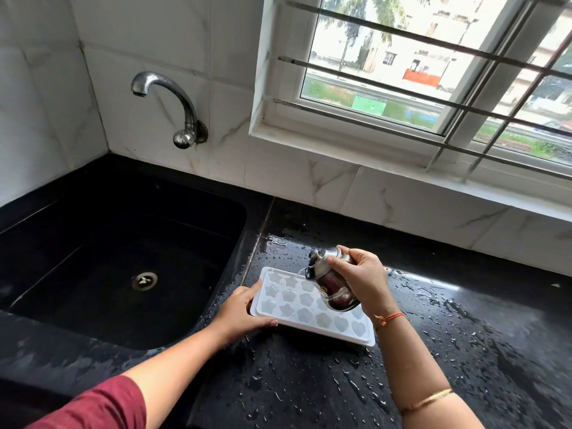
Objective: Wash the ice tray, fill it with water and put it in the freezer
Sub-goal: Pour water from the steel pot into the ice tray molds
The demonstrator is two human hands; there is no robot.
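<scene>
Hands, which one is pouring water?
The right hand, tipping the steel jug over the ice tray; the left hand only holds the tray's end.

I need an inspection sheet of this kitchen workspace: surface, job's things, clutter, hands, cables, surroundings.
Surface: black stone counter, wet with droplets.
Job's things: white plastic ice tray flat on counter; small steel jug tilted over it, pouring water.
Clutter: nothing seen.
Hands: left hand holds tray's left end; right hand grips jug.
Cables: nothing seen.
Surroundings: black sink left of counter; steel wall tap; barred window.
</scene>
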